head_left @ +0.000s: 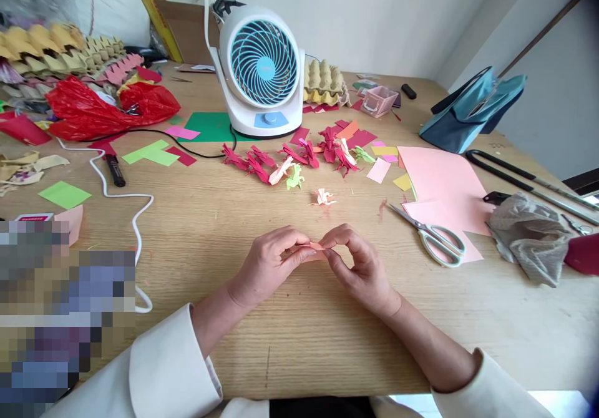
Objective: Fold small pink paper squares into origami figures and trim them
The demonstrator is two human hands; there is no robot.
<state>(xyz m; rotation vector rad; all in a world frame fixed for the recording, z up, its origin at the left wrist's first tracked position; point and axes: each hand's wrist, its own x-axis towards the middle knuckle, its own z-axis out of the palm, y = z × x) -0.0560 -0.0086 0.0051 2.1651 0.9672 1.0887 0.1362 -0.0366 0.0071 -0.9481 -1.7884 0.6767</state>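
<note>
A small piece of pink paper [317,247] is pinched between both hands over the middle of the table. My left hand [271,259] grips its left end with thumb and fingertips, and my right hand [361,267] pinches its right end. Just beyond them lies a pale pink folded paper figure [322,197]. Farther back, several red, pink and green folded figures [257,163] sit in a loose row. Scissors [437,240] with white handles lie to the right, partly on pink paper sheets [442,174].
A white and blue fan [266,68] stands at the back centre. A white cable [135,218], a black marker [115,170] and a red plastic bag [107,109] are on the left. A blue bag [472,112] and crumpled grey plastic [531,237] are on the right.
</note>
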